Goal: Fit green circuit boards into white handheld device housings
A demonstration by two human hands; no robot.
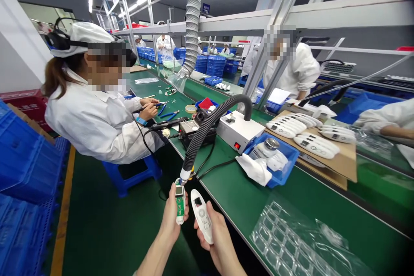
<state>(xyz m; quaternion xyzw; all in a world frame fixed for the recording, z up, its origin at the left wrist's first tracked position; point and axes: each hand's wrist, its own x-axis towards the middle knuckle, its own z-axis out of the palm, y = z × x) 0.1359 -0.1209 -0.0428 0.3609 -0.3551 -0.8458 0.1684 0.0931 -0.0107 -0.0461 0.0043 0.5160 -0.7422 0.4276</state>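
My left hand (171,213) is closed round an opened device half (180,205), a white shell with a green circuit board and a small screen facing up. Its upper end is right at the nozzle of a black corrugated hose (207,127); whether they touch I cannot tell. In my right hand (218,228) is a white remote-control-like cover (202,215), tilted, with a dark display window and round buttons. The two parts are held apart, side by side, in front of the bench edge.
A white box with a red switch (241,131) feeds the hose. Beside it stand a blue bin (287,168) and white covers on cardboard (347,164). Clear plastic trays (287,241) lie at the front right. A co-worker (97,108) sits at the left, near pliers (170,114).
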